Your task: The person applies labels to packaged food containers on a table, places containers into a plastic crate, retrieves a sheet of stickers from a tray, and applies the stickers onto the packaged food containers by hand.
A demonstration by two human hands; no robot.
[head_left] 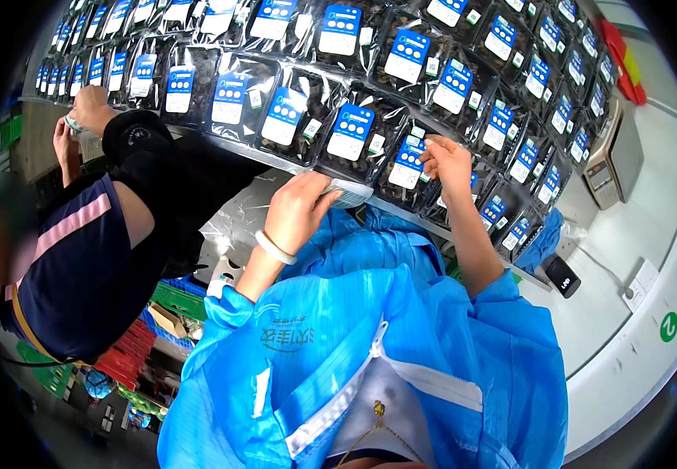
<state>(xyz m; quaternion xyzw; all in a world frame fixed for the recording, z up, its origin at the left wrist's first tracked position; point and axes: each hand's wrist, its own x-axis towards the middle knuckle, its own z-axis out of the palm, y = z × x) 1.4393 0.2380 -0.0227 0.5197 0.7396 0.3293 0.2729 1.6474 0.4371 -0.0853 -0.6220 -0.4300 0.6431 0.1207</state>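
The L hand (299, 209) is closed on a pale strip (346, 193), thumb and fingers clamped at its near end, just in front of the front row of packs (346, 133). The R hand (449, 166) is over this row, fingers bent, tips at the R edge of the blue-white label (409, 153) on 1 clear-film pack (406, 166). Whether these tips pinch smth. small or only touch, I cannot tell. This pack lies in the front row, directly before the person, w/ dark content under shiny film. A small green-white sticker (418, 132) sits near the top of its label; neighbour packs, e.g. the next to the L, carry also 1 sticker beside the label.

For good handling, I judge: keep the strip flat & close to the pack, so the R hand has a short way. Press w/ the soft fingertip, not the nail, bc. thin film can crease or tear. Leave print & code square uncovered, & don't push the pack, as the rows are tight. At far L, a co-worker's hand (92, 109) is near the packs too; better keep elbows apart.
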